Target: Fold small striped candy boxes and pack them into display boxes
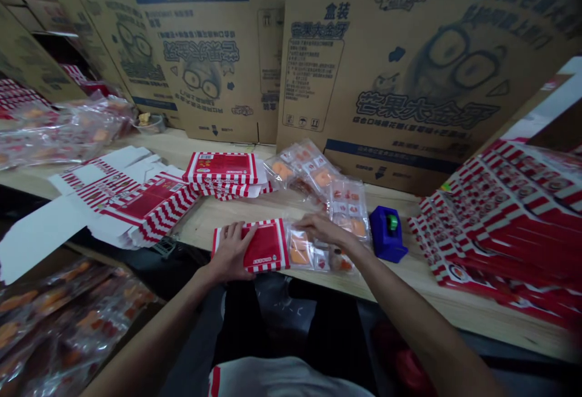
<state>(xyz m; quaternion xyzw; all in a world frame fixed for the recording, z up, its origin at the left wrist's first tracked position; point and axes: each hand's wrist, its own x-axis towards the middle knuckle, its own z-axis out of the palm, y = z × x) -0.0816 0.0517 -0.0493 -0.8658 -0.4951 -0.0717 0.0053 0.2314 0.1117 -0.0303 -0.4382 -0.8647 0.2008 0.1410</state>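
My left hand (pixel 231 251) lies over a red carton with striped white borders (pixel 268 245), gripping it near its left end at the table's front. At the carton's right end sits a clear plastic packet (pixel 302 250) holding orange pieces; part of it may be inside the carton, but I cannot tell how much. My right hand (pixel 321 228) is closed, its fingers curled at the packet's upper edge. Behind the hands are more clear packets (pixel 348 206), in a loose overlapping row. A small pile of filled-looking red cartons (pixel 220 168) lies behind my left hand.
Flattened striped cartons (pixel 150 203) overlap on the left, some past the table edge. A blue tape dispenser (pixel 388 233) stands right of the packets. Stacked red printed sheets (pixel 509 221) fill the right side. Large cardboard boxes (pixel 313 82) wall the back. A box of packets (pixel 68 318) is lower left.
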